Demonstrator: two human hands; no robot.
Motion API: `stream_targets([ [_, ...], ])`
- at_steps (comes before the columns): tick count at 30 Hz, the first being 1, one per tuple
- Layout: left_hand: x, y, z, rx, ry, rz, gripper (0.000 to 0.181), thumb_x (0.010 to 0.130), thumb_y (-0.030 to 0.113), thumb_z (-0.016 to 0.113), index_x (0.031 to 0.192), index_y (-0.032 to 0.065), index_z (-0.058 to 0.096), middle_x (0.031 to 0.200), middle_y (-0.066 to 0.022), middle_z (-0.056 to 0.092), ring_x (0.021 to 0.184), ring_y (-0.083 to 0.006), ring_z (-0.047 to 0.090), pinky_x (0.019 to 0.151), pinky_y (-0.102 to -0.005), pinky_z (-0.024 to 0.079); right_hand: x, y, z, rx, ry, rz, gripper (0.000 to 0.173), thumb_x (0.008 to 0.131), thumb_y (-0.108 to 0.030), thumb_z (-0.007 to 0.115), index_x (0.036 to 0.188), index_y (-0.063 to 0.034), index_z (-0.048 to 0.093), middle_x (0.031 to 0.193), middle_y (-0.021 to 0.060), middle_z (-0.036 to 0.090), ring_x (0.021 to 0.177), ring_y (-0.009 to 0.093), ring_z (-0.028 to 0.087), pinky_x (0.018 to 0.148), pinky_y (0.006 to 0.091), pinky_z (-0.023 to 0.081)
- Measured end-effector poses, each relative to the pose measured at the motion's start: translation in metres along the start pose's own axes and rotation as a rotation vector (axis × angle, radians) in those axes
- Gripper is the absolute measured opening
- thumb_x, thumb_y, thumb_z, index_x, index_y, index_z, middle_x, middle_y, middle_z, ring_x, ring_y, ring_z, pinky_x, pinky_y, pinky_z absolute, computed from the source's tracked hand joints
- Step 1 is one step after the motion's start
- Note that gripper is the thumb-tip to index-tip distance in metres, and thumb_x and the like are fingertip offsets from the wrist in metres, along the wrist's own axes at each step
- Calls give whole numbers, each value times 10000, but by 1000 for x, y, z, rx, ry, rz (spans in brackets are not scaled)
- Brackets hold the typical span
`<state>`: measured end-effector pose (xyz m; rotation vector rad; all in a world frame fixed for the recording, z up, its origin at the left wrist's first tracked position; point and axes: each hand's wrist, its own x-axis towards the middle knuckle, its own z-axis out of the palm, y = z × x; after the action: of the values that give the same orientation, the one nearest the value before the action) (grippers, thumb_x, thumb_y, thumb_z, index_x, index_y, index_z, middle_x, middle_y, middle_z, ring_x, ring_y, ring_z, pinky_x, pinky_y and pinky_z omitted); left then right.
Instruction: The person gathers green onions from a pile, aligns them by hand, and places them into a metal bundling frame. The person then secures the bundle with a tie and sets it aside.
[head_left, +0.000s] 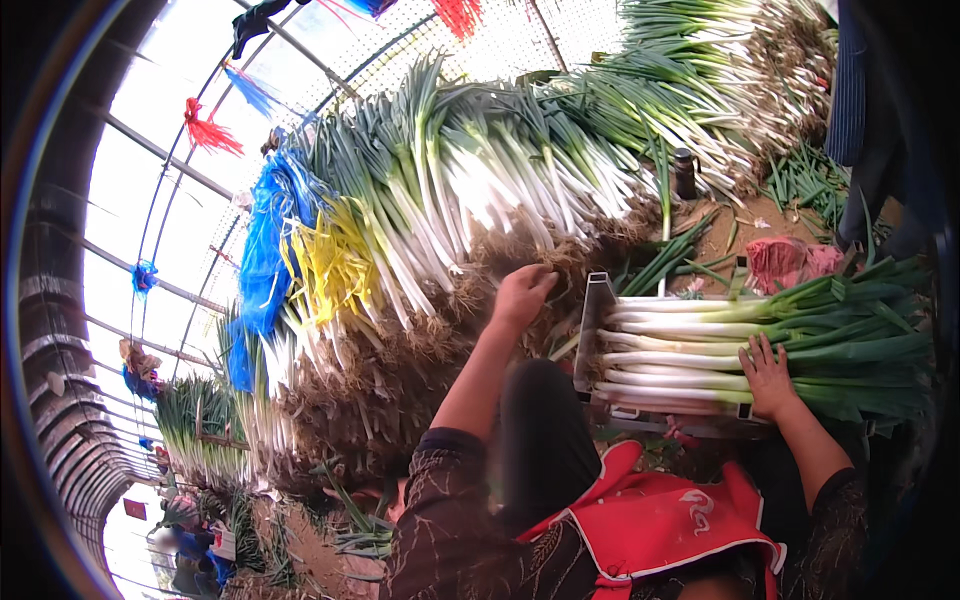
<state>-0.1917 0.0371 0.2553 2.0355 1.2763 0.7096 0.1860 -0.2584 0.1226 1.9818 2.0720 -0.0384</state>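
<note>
Several green onions with white stalks lie side by side in a metal frame, roots toward its left end plate and green leaves to the right. My right hand rests on top of them with fingers spread, where white turns to green. My left hand is at the root side of a large pile of green onions, its fingertips near the brown roots; whether it grips any root is hidden. A red apron with white edging covers my lap.
Blue plastic netting and yellow strips hang at the pile's left. A dark flask stands behind the frame, near a pink cloth. Someone's dark-clad leg is at the right. Other people are far off, lower left.
</note>
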Motion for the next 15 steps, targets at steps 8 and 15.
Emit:
stream_targets([
  [8,78,-150,-90,303,474,-184,350,854,231,629,1110,-7,624,1036,-213,650,978,-354,613,875,-407,470,1,-3,5,23,63,-13,1092,527,-540,791,1399,-54,348,1504,223,211,1420,385,124,1100,573,121],
  [15,171,-181,-122,580,473,-361,468,855,132,558,1291,-2,453,1266,-208,508,1199,-369,469,1016,-415,384,3,-7,-4,35,68,-8,1110,465,-552,802,1356,-43,378,1482,238,241,1411,395,150,1093,582,130],
])
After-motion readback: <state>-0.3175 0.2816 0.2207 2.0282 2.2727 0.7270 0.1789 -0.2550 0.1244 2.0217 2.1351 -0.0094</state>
